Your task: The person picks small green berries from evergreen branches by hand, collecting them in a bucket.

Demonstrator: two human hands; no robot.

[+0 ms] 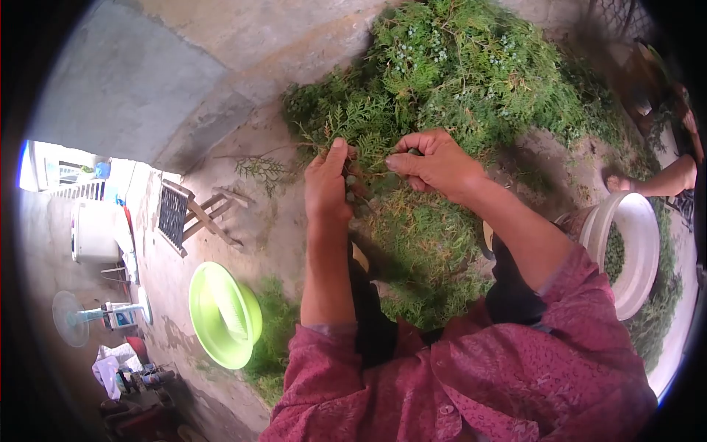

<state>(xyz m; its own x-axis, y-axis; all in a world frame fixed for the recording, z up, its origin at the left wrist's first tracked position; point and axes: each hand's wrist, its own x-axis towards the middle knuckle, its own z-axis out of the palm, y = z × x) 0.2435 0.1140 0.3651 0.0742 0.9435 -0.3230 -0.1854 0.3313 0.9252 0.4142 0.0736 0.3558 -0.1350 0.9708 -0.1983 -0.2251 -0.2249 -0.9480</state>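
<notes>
My left hand is closed round a green leafy sprig, its thumb pointing up. To the right, my right hand is pinched, with a small dark thing partly showing between its fingers; I cannot make out what it is. Both hands are held apart over the ground. Beyond them lies a big heap of green branches bearing pale bluish berries. Loose green clippings cover the ground below my hands, between my legs.
A lime green basin sits at the left, near a folding stool. At the right stands a white bucket with green bits inside. Another person's bare foot and leg show behind it. A fan is far left.
</notes>
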